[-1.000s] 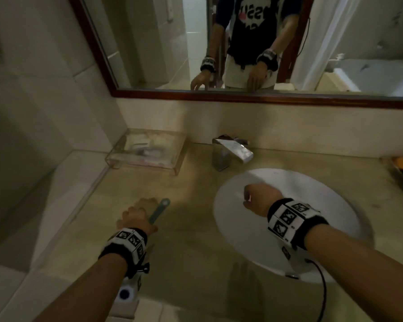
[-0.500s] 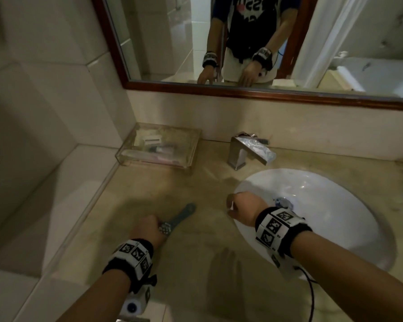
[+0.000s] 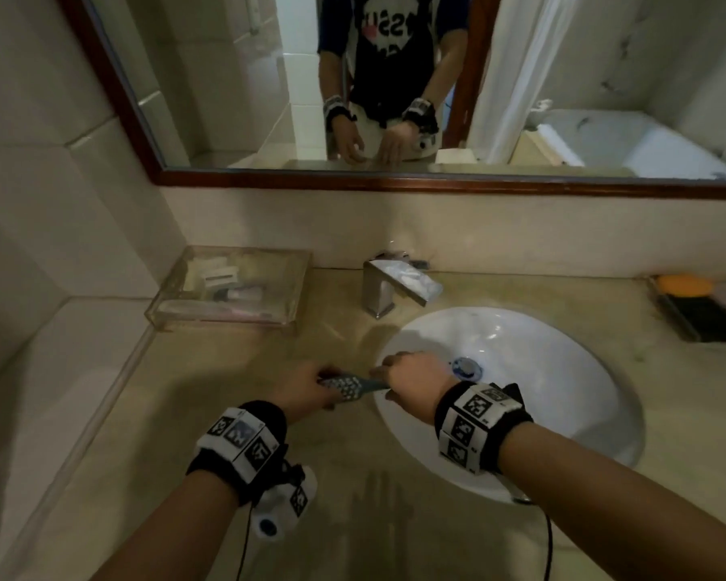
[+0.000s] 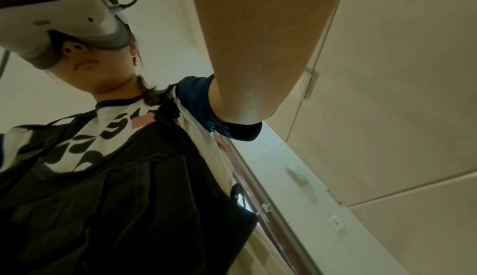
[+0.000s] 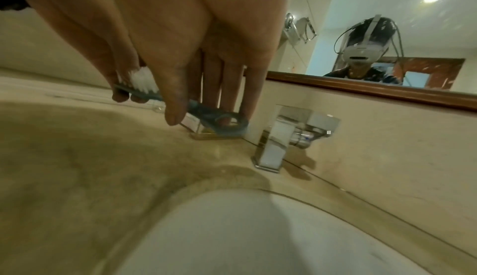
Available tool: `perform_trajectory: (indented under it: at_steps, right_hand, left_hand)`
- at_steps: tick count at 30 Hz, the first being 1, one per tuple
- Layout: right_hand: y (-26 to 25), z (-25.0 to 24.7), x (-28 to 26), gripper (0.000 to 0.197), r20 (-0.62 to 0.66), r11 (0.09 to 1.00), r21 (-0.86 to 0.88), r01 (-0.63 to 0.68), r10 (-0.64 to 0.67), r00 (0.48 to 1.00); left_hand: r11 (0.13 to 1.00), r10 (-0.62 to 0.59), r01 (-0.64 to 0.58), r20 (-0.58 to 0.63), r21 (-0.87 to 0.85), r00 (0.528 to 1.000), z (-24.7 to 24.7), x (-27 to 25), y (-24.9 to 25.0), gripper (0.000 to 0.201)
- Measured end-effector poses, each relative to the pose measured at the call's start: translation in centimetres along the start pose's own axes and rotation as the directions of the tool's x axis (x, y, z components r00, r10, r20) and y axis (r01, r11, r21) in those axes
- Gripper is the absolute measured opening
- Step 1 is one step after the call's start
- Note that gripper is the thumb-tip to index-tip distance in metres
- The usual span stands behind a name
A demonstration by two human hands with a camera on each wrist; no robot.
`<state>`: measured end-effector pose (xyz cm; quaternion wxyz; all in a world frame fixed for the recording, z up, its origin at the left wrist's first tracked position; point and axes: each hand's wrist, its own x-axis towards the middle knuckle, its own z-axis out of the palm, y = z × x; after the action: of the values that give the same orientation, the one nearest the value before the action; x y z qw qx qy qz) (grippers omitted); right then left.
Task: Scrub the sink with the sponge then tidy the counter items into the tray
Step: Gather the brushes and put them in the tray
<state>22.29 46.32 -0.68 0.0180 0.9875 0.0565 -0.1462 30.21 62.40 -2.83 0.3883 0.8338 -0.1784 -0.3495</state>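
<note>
Holding a blue-grey brush between them, both hands sit at the sink's 9 o'clock rim, above the desk. Left hand grips the bristle end; fingers curled round it, head view. Right hand pinches the handle btwn thumb and fingers; in the right wrist view the fingers point down, white bristles up, and the ring-shaped handle end sticks out past them.

Sink: white oval basin set in the beige desk, drain near centre, just beside the right hand at its 3 o'clock. Chrome tap at the sink's 11 o'clock, spout over the basin.

Tray: clear, at the desk's 10 o'clock against the back wall, well apart from the hands. Holds small toiletry items; can't tell which exactly.

Second holder at 2 o'clock, far right edge, w/ an orange item on top; dark contents unclear. Sponge: can't identify for certain.

Mirror w/ dark wood frame above the backsplash, showing the person's torso and both hands. Left wrist view shows only forearm, shirt, headset, wall tiles.

Nothing lies btwn the hands and the tray.
</note>
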Motion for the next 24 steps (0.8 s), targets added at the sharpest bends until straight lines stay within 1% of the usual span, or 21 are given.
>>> perform_trajectory:
  at_steps: [2, 4, 5, 7, 9, 10, 12, 14, 15, 19, 21, 22, 24]
  right_hand:
    - [2.2, 0.1, -1.5, 0.029, -0.035, 0.999, -0.003, -0.045, 0.045, 0.998]
    - [4.4, 0.4, -3.0, 0.03, -0.059, 0.995, 0.017, -0.1, 0.101, 0.993]
    - [5.8, 0.6, -3.9, 0.031, -0.062, 0.99, 0.034, -0.138, 0.14, 0.988]
    - [9.0, 1.2, -6.0, 0.031, -0.06, 0.972, 0.086, -0.219, 0.225, 0.973]
    - [12.6, 2.1, -8.3, 0.031, -0.041, 0.946, 0.134, -0.295, 0.302, 0.952]
    - [14.6, 2.6, -9.5, 0.031, -0.026, 0.935, 0.144, -0.323, 0.33, 0.944]
    - [19.1, 3.6, -11.9, 0.033, -0.012, 0.923, 0.144, -0.357, 0.363, 0.932]
    - [24.0, 4.5, -14.1, 0.033, -0.001, 0.905, 0.135, -0.403, 0.406, 0.914]
    - [26.3, 4.8, -15.1, 0.033, 0.007, 0.894, 0.132, -0.429, 0.432, 0.902]
    - [35.9, 5.5, -18.7, 0.033, 0.005, 0.838, 0.145, -0.526, 0.531, 0.847]
    - [40.0, 6.0, -20.4, 0.034, 0.01, 0.794, 0.167, -0.585, 0.592, 0.806]
    - [42.1, 6.5, -21.1, 0.034, 0.034, 0.77, 0.174, -0.614, 0.618, 0.785]
    - [46.0, 7.2, -22.5, 0.036, 0.083, 0.714, 0.223, -0.664, 0.665, 0.743]
  left_hand:
    - [0.999, 0.052, -0.052, 0.015, 0.014, 0.999, 1.3, 0.9, 2.3, 0.028]
    - [0.995, 0.091, -0.092, 0.038, 0.036, 0.995, 3.0, 1.6, 4.7, 0.016]
    - [0.99, 0.124, -0.127, 0.047, 0.058, 0.991, 4.1, 2.2, 6.0, 0.016]
    - [0.965, 0.231, -0.238, 0.071, 0.109, 0.97, 6.7, 3.3, 9.0, 0.019]
    - [0.893, 0.356, -0.378, 0.128, 0.247, 0.926, 9.7, 4.6, 12.0, 0.024]
    - [0.852, 0.381, -0.416, 0.169, 0.317, 0.909, 11.3, 5.3, 13.3, 0.028]
    - [0.8, 0.395, -0.462, 0.245, 0.383, 0.886, 14.9, 7.4, 15.9, 0.04]
    - [0.742, 0.419, -0.505, 0.282, 0.441, 0.863, 18.8, 9.7, 19.1, 0.046]
    - [0.72, 0.433, -0.517, 0.282, 0.462, 0.856, 20.7, 11.0, 20.7, 0.046]
    - [0.721, 0.521, -0.556, 0.207, 0.413, 0.828, 28.4, 16.0, 27.7, 0.044]
    - [0.71, 0.562, -0.573, 0.16, 0.41, 0.812, 32.0, 18.4, 30.6, 0.044]
    - [0.709, 0.57, -0.566, 0.131, 0.421, 0.811, 33.6, 19.4, 32.0, 0.048]
    - [0.711, 0.554, -0.526, 0.09, 0.467, 0.828, 36.5, 21.4, 34.5, 0.056]
